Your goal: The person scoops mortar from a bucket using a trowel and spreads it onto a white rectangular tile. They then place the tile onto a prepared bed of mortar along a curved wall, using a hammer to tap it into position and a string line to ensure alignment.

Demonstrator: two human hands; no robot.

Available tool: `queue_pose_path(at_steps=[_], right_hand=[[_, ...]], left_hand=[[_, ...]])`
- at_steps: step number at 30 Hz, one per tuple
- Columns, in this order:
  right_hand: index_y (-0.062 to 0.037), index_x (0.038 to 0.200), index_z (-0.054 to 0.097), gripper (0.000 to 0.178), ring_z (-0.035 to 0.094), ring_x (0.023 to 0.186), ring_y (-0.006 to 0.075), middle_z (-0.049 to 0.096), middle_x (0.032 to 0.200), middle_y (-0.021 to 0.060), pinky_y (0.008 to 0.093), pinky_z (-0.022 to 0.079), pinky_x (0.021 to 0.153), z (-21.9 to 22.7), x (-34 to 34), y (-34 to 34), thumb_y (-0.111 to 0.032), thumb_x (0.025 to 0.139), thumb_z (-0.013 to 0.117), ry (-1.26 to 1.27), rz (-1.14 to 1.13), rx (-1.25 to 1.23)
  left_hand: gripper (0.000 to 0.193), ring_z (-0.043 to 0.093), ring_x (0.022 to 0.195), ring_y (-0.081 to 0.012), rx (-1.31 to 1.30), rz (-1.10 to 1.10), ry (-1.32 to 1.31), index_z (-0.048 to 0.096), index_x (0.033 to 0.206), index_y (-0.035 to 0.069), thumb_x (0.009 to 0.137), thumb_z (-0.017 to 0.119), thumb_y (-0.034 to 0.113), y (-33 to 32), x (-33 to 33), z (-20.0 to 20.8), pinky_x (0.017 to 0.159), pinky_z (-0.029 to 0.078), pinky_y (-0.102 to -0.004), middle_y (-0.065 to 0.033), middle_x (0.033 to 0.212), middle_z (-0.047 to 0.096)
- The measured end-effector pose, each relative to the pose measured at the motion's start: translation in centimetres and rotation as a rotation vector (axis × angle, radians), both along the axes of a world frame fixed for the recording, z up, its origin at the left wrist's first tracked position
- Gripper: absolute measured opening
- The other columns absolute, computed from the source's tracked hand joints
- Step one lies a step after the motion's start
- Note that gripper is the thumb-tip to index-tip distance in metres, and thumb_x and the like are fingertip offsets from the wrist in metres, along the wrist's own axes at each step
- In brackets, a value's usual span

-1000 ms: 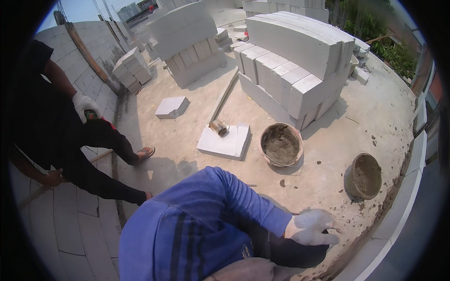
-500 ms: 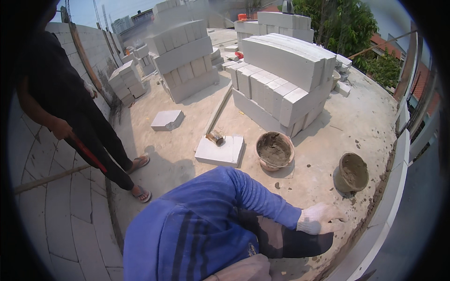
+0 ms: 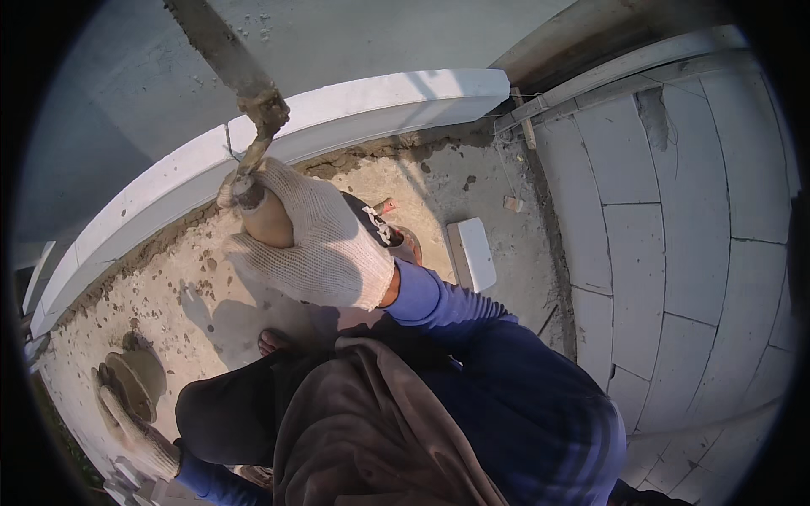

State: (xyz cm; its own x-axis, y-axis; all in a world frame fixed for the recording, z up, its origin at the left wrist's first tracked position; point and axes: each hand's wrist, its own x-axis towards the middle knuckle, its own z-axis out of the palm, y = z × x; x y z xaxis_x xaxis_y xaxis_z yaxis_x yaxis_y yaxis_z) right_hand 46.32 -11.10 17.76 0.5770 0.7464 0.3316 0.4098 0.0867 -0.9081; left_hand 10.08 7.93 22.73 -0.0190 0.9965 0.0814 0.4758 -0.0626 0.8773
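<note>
My right hand [image 3: 325,244], in a white knit glove, is wrapped round the wooden handle of a trowel [image 3: 215,51]. Wet mortar coats its blade and neck, and the blade points up and left across the low white block wall [image 3: 380,110]. At the lower left, my gloved left hand [image 3: 139,434] has its fingers stretched out alongside a mortar bucket [image 3: 145,375]. Whether those fingers touch the bucket's rim I cannot tell.
A band of mortar [image 3: 371,156] runs along the inner foot of the low wall. One small white block [image 3: 472,253] rests on the floor beside my right forearm. A taller block wall [image 3: 641,219] stands at the right. Mortar spatters dot the floor.
My view has swung from the block stacks and a standing person to the low wall. The trowel in my right hand has come into sight. A gloved hand is now closer to a bucket.
</note>
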Motion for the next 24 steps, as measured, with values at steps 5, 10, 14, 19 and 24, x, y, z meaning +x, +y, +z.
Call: queue_pose_path(at_steps=[5,10,14,19,24], right_hand=[[-0.0023,0.109,0.066,0.033,0.068,0.080,0.0144,0.072,0.090,0.0097,0.0329,0.057,0.075,-2.3,6.7,-11.4,-0.023,0.093,0.087,0.107,-0.297,-0.276],[-0.0016,0.097,0.065,0.039,0.062,0.075,0.0227,0.067,0.085,0.0115,0.0389,0.055,0.075,-9.9,11.3,-26.5,-0.029,0.086,0.091,-0.164,-0.730,-0.943],[-0.0021,0.100,0.068,0.052,0.071,0.084,0.0373,0.073,0.094,0.0149,0.0469,0.057,0.080,-20.2,7.1,-31.8,-0.038,0.075,0.097,0.048,-0.807,-1.048],[-0.0066,0.111,0.072,0.055,0.074,0.103,0.0427,0.077,0.117,0.0169,0.0502,0.058,0.088,-29.1,3.2,-33.2,-0.041,0.075,0.094,0.029,-0.844,-1.289],[-0.0118,0.128,0.073,0.063,0.075,0.109,0.0372,0.079,0.114,0.0141,0.0454,0.058,0.097,-25.3,4.3,-31.9,-0.041,0.076,0.092,0.001,-0.731,-1.226]], left_hand=[[0.052,0.056,0.147,-0.0328,-0.020,-0.577,0.059,0.051,0.157,-0.008,0.117,0.049,0.026,4.7,3.3,-2.0,0.126,0.040,-0.0432,-0.0232,0.156,0.059],[0.052,0.053,0.148,-0.0336,-0.192,-0.556,-0.004,0.051,0.154,-0.012,0.115,0.055,0.021,5.0,6.5,-3.8,0.127,0.038,-0.0443,-0.0288,0.156,0.056],[0.053,0.051,0.149,-0.0322,-0.310,-0.572,-0.119,0.050,0.154,-0.014,0.113,0.058,0.020,5.6,6.3,-5.9,0.129,0.036,-0.0439,-0.0270,0.158,0.054],[0.056,0.055,0.147,-0.0314,-0.344,-0.660,-0.100,0.052,0.156,-0.007,0.115,0.058,0.030,7.1,4.1,-7.4,0.127,0.040,-0.0435,-0.0212,0.159,0.056],[0.058,0.056,0.145,-0.0306,-0.472,-0.633,-0.055,0.051,0.155,-0.011,0.113,0.061,0.028,7.3,2.1,-9.4,0.126,0.040,-0.0445,-0.0253,0.155,0.058]])
